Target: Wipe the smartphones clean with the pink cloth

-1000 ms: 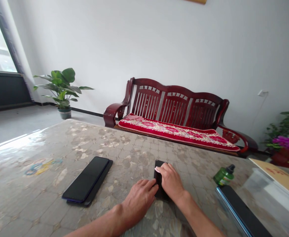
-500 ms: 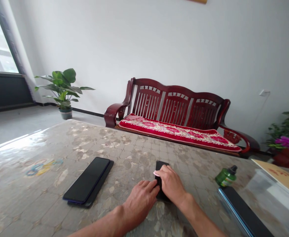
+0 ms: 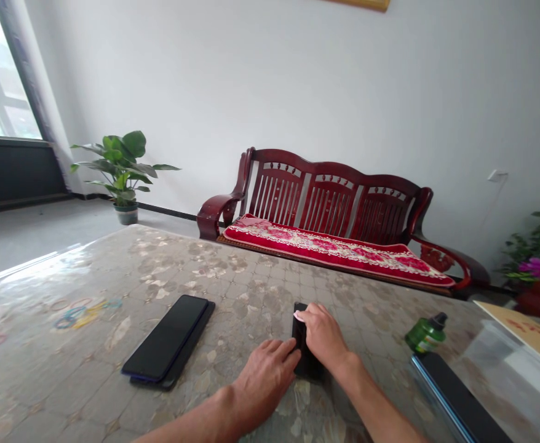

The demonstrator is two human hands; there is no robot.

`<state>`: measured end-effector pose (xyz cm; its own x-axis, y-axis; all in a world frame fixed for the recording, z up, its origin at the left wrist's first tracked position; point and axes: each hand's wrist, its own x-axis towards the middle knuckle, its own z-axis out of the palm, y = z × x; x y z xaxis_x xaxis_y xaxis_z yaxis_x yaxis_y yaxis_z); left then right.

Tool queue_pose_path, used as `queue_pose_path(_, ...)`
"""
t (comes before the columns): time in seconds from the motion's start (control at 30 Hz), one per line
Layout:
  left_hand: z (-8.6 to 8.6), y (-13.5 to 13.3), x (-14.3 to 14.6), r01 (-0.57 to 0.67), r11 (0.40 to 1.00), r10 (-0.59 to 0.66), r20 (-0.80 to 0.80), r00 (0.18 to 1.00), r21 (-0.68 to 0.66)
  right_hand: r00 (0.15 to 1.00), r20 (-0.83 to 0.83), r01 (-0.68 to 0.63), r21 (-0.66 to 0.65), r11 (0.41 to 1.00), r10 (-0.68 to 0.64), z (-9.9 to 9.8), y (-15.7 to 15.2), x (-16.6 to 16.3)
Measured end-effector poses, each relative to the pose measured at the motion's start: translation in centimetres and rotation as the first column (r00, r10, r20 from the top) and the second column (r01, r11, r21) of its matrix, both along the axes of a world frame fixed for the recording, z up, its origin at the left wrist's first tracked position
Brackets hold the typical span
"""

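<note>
A black phone (image 3: 307, 364) lies flat on the table, partly covered by my hands. My left hand (image 3: 270, 374) rests at its left side, fingers together and bent, their tips pressing on the phone's edge. In my right hand (image 3: 323, 332), closed above the screen, a small pinkish-white wiping cloth (image 3: 299, 315) is pinched; only a bit of it shows, touching the upper part of the glass. To the left lies a second, larger dark phone (image 3: 168, 338) with a blue edge, on top of another flat black piece (image 3: 191, 351).
Coloured rubber bands (image 3: 83, 314) lie at the table's left. On the right stand a green spray bottle (image 3: 425, 333), stacked dark phones (image 3: 459, 394) and a clear plastic box (image 3: 505, 363) with a tan board (image 3: 528, 332). A wooden bench (image 3: 334, 197) stands behind the patterned table (image 3: 233, 277).
My right hand has slid slightly towards the phone's top end with the cloth. My left hand stays at the phone's edge. The whole view has shifted slightly.
</note>
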<state>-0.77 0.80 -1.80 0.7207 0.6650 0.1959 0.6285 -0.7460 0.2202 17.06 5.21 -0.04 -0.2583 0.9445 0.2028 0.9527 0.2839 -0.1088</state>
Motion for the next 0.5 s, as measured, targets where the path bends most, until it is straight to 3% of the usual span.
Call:
queue_pose_path(0.13,-0.1,0.1,0.1,-0.009,1.000,0.009,-0.012,1.000,-0.002,0.999,-0.024,-0.048,-0.015,0.999,0.048,0.1,-0.8,0.1)
queue_pose_path(0.37,0.1,0.0,0.0,-0.002,1.000,0.001,-0.029,1.000,-0.009,0.996,-0.032,0.089,0.013,0.996,-0.089,-0.1,1.6,0.9)
queue_pose_path(0.5,0.1,0.0,-0.1,-0.001,1.000,0.000,-0.029,1.000,-0.028,0.994,0.002,0.113,0.022,0.993,-0.113,-0.2,1.5,0.6)
